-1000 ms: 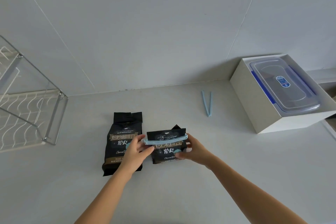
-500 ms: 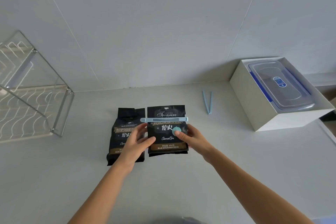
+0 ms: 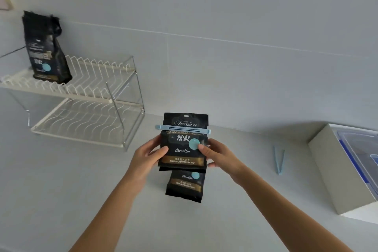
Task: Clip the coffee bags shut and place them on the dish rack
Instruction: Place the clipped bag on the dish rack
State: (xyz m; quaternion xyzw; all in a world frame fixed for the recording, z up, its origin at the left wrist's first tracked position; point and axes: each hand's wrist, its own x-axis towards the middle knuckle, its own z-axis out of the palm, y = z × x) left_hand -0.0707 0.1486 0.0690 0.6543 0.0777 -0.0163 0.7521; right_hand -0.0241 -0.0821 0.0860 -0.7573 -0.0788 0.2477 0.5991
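I hold a black coffee bag point(image 3: 184, 157) upright above the counter, my left hand point(image 3: 148, 155) on its left side and my right hand point(image 3: 219, 156) on its right side. A light blue clip point(image 3: 182, 129) is clamped across its top. A second black coffee bag point(image 3: 185, 187) lies flat on the counter below it, partly hidden. A third black coffee bag point(image 3: 46, 51) stands on the upper tier of the white wire dish rack point(image 3: 90, 96) at the left.
A loose light blue clip point(image 3: 278, 159) lies open on the counter to the right. Beyond it stands a white box point(image 3: 335, 170) holding a clear plastic container with blue latches point(image 3: 360, 149). The tiled wall runs behind the counter.
Both hands have lifted the clipped bag off the counter. The view has swung left and up, bringing the whole dish rack and the bag on it into sight.
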